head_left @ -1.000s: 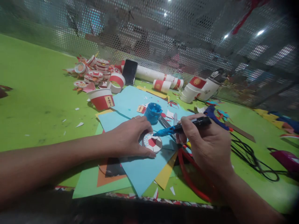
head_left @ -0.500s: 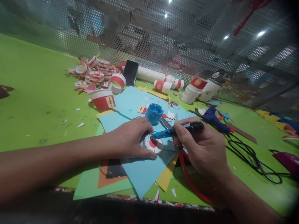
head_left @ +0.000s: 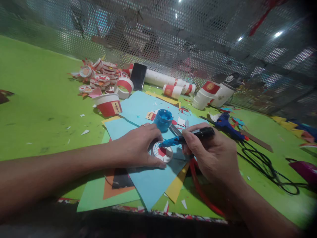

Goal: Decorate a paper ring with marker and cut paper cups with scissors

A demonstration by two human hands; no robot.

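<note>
At the near edge of the green table [head_left: 37,109], fanned sheets of coloured paper [head_left: 151,181] overhang toward the dark rim, with red tubing [head_left: 201,195] curving under the right forearm. On the light-blue sheet a small round disc [head_left: 162,153], white with red and grey segments, is pinned flat by the left hand [head_left: 137,145], thumb and fingers closed around its near and left edge. The right hand [head_left: 213,155] is wrapped firmly around a paint-coated brush [head_left: 188,138], whose blue tip is laid at the disc's far rim. Just beyond the tip a blue paint pot [head_left: 163,119] stands open, close to the left knuckles. Bare green surface is left to the left of the forearm, while the right side is crossed by a black cable [head_left: 264,165] and a blue glue gun [head_left: 226,125]. Farther back, a red paper cup [head_left: 108,104], a heap of cut cup pieces [head_left: 101,77], a phone [head_left: 138,76] and lying cups [head_left: 208,94] are ranged along the perforated mesh wall [head_left: 173,39].

Compared with half a second ago, the brush has been drawn slightly nearer the disc's far rim; the left hand's hold is unchanged.
</note>
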